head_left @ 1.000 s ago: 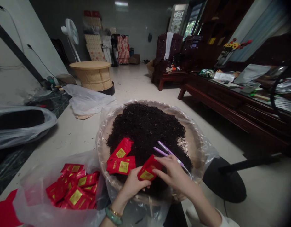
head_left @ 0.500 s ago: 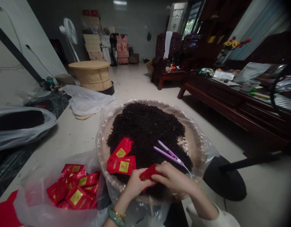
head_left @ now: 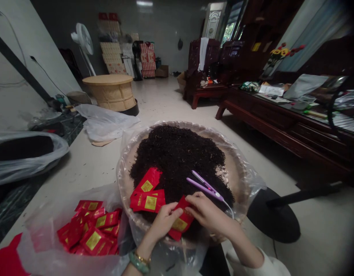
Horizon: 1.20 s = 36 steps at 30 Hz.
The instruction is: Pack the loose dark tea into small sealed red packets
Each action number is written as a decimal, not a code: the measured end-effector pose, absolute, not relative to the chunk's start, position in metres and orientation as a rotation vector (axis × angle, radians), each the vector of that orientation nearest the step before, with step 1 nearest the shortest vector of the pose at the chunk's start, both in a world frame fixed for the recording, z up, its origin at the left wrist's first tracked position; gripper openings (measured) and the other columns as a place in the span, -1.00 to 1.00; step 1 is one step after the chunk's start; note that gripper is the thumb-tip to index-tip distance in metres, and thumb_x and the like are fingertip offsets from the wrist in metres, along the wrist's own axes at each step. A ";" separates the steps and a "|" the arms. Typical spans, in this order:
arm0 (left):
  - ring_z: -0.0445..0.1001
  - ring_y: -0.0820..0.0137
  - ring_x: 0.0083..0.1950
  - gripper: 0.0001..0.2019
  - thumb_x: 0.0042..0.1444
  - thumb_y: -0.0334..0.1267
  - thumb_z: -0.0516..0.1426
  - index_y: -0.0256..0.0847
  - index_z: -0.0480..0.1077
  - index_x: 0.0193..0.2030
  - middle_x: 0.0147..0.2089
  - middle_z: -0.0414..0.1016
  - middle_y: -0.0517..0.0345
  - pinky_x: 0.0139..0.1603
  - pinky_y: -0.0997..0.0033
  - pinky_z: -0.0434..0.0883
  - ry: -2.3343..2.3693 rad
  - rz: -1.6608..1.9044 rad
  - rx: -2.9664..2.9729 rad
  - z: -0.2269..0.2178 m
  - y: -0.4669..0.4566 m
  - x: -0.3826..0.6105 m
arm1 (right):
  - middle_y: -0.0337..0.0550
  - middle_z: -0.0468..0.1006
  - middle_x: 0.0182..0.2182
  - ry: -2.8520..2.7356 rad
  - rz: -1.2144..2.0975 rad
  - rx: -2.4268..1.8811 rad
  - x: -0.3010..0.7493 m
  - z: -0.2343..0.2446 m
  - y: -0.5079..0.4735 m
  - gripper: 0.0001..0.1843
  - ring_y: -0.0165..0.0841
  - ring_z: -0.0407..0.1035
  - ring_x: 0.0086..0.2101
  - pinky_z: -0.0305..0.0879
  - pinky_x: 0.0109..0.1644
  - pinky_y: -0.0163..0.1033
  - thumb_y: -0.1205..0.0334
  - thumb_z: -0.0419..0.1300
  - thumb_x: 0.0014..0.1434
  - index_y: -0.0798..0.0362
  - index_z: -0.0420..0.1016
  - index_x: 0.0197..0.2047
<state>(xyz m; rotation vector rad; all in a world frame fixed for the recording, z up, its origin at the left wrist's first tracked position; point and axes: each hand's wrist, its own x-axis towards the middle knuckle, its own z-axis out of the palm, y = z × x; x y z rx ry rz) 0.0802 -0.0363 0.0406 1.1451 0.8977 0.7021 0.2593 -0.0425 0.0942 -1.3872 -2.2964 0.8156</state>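
A red packet (head_left: 180, 223) with a gold label is held over the near edge of a round, plastic-lined basket (head_left: 240, 168). My left hand (head_left: 164, 219) is closed on its left side, thumb across the front. The fingers of my right hand (head_left: 204, 210) pinch its upper right part. Dark, dry tea-like leaves (head_left: 179, 153) fill much of the basket. On them, just beyond my right hand, lies a purple hair straightener (head_left: 205, 188) with its jaws apart and a white cord. More red packets (head_left: 150, 201) rest on the leaves left of my hands.
A clear plastic bag (head_left: 45, 230) holding several red packets (head_left: 93, 237) stands on the floor at left. Further left is a bag of dark leaves (head_left: 22, 149). A black round stand base (head_left: 274, 216) sits right of the basket, near a dark wooden table (head_left: 280, 122).
The red packet has been turned so its gold label now faces me. Both hands have shifted their hold on it, the right now pinching near its top.
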 end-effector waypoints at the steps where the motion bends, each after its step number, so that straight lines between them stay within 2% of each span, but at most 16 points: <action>1: 0.32 0.42 -0.42 -0.43 -0.10 0.27 0.20 -0.31 0.52 -0.34 -0.46 0.45 0.19 -0.39 0.48 0.25 0.918 0.717 1.131 0.041 -0.036 0.080 | -0.17 0.52 -0.37 -2.214 0.855 -1.380 0.260 0.093 -0.042 -0.90 -0.27 0.38 -0.28 0.30 -0.17 -0.20 0.33 0.08 0.23 0.01 0.42 -0.26; 2: 0.30 0.43 -0.45 -0.41 -0.10 0.31 0.18 -0.30 0.50 -0.38 -0.50 0.42 0.21 -0.42 0.49 0.24 0.944 0.741 1.109 0.041 -0.035 0.081 | -0.15 0.54 -0.32 -2.110 0.884 -1.367 0.261 0.092 -0.042 -0.88 -0.27 0.41 -0.26 0.32 -0.16 -0.20 0.30 0.09 0.22 0.00 0.42 -0.17; 5: 0.31 0.44 -0.48 -0.40 -0.13 0.34 0.18 -0.29 0.47 -0.42 -0.55 0.39 0.24 -0.44 0.48 0.25 1.006 0.820 1.026 0.039 -0.037 0.086 | -0.08 0.56 -0.17 -1.787 0.834 -1.352 0.263 0.086 -0.041 -0.66 -0.24 0.46 -0.19 0.36 -0.08 -0.15 0.21 0.13 0.21 -0.01 0.35 0.06; 7: 0.36 0.41 -0.47 -0.41 -0.12 0.33 0.18 -0.28 0.46 -0.42 -0.54 0.43 0.22 -0.42 0.46 0.29 1.030 0.869 0.979 0.037 -0.039 0.089 | -0.04 0.56 -0.13 -1.693 0.754 -1.406 0.263 0.080 -0.041 -0.57 -0.21 0.46 -0.18 0.37 -0.10 -0.12 0.13 0.18 0.18 0.00 0.34 0.11; 8: 0.38 0.40 -0.46 -0.42 -0.12 0.32 0.19 -0.28 0.46 -0.41 -0.53 0.45 0.21 -0.41 0.45 0.31 1.037 0.888 0.959 0.037 -0.040 0.090 | -0.04 0.56 -0.16 -1.700 0.747 -1.433 0.262 0.077 -0.040 -0.60 -0.20 0.46 -0.21 0.38 -0.15 -0.13 0.10 0.20 0.17 0.01 0.39 0.06; 10: 0.43 0.37 -0.44 -0.44 -0.12 0.29 0.21 -0.27 0.47 -0.37 -0.50 0.49 0.19 -0.39 0.44 0.35 1.032 0.902 0.925 0.038 -0.041 0.092 | -0.09 0.58 -0.31 -1.759 0.793 -1.448 0.260 0.073 -0.040 -0.74 -0.24 0.45 -0.33 0.36 -0.25 -0.18 0.06 0.18 0.19 0.04 0.52 -0.16; 12: 0.48 0.34 -0.40 -0.47 -0.15 0.20 0.27 -0.28 0.48 -0.28 -0.45 0.53 0.16 -0.35 0.42 0.38 0.993 0.881 0.903 0.040 -0.041 0.091 | -0.14 0.54 -0.44 -1.802 0.837 -1.413 0.258 0.071 -0.039 -0.69 -0.30 0.42 -0.41 0.32 -0.32 -0.23 0.04 0.13 0.25 0.06 0.53 -0.38; 13: 0.50 0.33 -0.37 -0.48 -0.19 0.13 0.32 -0.28 0.48 -0.22 -0.43 0.55 0.15 -0.33 0.42 0.39 0.967 0.860 0.901 0.041 -0.040 0.091 | -0.15 0.53 -0.47 -1.811 0.844 -1.386 0.257 0.071 -0.039 -0.65 -0.31 0.41 -0.43 0.31 -0.33 -0.25 0.03 0.12 0.26 0.06 0.53 -0.42; 16: 0.51 0.34 -0.36 -0.49 -0.33 -0.11 0.43 -0.30 0.47 -0.22 -0.40 0.57 0.16 -0.30 0.42 0.40 0.941 0.772 0.913 0.040 -0.038 0.090 | -0.16 0.52 -0.48 -1.847 0.865 -1.320 0.256 0.074 -0.035 -0.62 -0.34 0.40 -0.44 0.30 -0.36 -0.28 0.01 0.10 0.28 0.06 0.57 -0.40; 21: 0.47 0.36 -0.41 -0.69 -0.32 -0.28 0.38 -0.33 0.47 -0.39 -0.46 0.53 0.19 -0.35 0.42 0.36 1.032 0.710 0.947 0.041 -0.038 0.095 | -0.08 0.61 -0.29 -1.989 0.749 -1.507 0.246 0.087 -0.027 -0.74 -0.25 0.46 -0.26 0.30 -0.18 -0.22 0.05 0.18 0.24 0.05 0.57 -0.20; 24: 0.48 0.36 -0.37 -0.75 -0.34 -0.39 0.35 -0.30 0.47 -0.43 -0.46 0.54 0.22 -0.33 0.43 0.37 1.021 0.718 0.976 0.044 -0.039 0.100 | -0.10 0.59 -0.40 -2.182 0.621 -1.660 0.236 0.088 -0.023 -0.71 -0.27 0.44 -0.37 0.20 -0.32 -0.27 0.02 0.23 0.20 0.08 0.54 -0.36; 26: 0.50 0.35 -0.35 -0.71 -0.37 -0.44 0.35 -0.28 0.45 -0.40 -0.45 0.55 0.24 -0.30 0.43 0.39 0.988 0.728 0.916 0.043 -0.041 0.103 | -0.15 0.54 -0.50 -2.261 0.540 -1.669 0.230 0.085 -0.021 -0.66 -0.32 0.39 -0.47 0.09 -0.41 -0.29 0.02 0.24 0.20 0.07 0.50 -0.48; 28: 0.52 0.34 -0.34 -0.64 -0.42 -0.47 0.36 -0.26 0.44 -0.37 -0.44 0.57 0.23 -0.28 0.40 0.42 0.979 0.748 0.823 0.040 -0.044 0.105 | -0.19 0.52 -0.54 -2.280 0.498 -1.602 0.225 0.080 -0.020 -0.64 -0.37 0.35 -0.51 0.03 -0.44 -0.29 0.03 0.22 0.22 0.06 0.47 -0.52; 31: 0.52 0.34 -0.41 -0.60 -0.46 -0.43 0.40 -0.27 0.45 -0.37 -0.48 0.57 0.21 -0.32 0.38 0.44 0.992 0.762 0.750 0.035 -0.045 0.106 | -0.22 0.50 -0.56 -2.236 0.565 -1.504 0.227 0.075 -0.017 -0.61 -0.40 0.32 -0.53 0.05 -0.44 -0.30 0.02 0.19 0.25 0.05 0.47 -0.53; 33: 0.52 0.35 -0.47 -0.62 -0.45 -0.35 0.43 -0.31 0.47 -0.40 -0.50 0.57 0.16 -0.36 0.38 0.44 1.002 0.741 0.738 0.035 -0.044 0.105 | -0.22 0.54 -0.50 -2.137 0.594 -1.529 0.236 0.073 -0.012 -0.64 -0.38 0.37 -0.48 0.13 -0.38 -0.31 0.02 0.14 0.29 0.04 0.50 -0.46; 36: 0.55 0.34 -0.48 -0.55 -0.49 -0.24 0.47 -0.36 0.50 -0.39 -0.40 0.63 0.00 -0.36 0.37 0.46 1.019 0.729 0.678 0.036 -0.042 0.103 | -0.07 0.59 -0.21 -1.985 0.363 -1.764 0.262 0.066 -0.002 -0.76 -0.24 0.42 -0.23 0.24 -0.19 -0.23 0.09 0.14 0.28 0.03 0.50 -0.11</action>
